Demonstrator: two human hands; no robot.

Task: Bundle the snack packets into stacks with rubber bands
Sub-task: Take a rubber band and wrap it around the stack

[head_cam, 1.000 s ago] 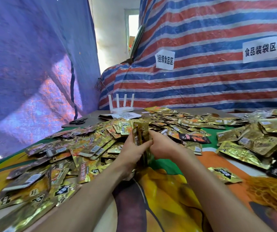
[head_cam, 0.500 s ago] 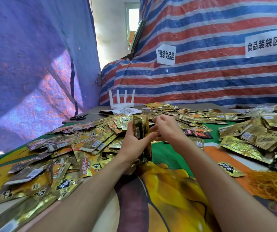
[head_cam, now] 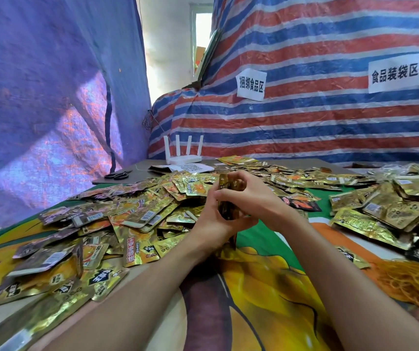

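Note:
A stack of gold snack packets (head_cam: 226, 208) stands on edge over the table's middle. My left hand (head_cam: 212, 221) grips it from the left and below, fingers curled round it. From the right, my right hand (head_cam: 251, 196) closes on the stack's top and front, hiding most of it. No rubber band shows on the stack. Loose gold packets (head_cam: 132, 216) cover the table to the left and behind. A tangle of yellow rubber bands (head_cam: 413, 282) lies at the right edge.
Bundled gold packets (head_cam: 391, 209) pile up at the right. A white router (head_cam: 183, 158), papers and black scissors (head_cam: 117, 175) sit at the back. Blue and striped tarps wall the table. A printed cloth (head_cam: 266, 287) covers the table under my forearms.
My right hand moved back onto the stack, from beside its top to covering its top and front. My left hand kept its grip in place.

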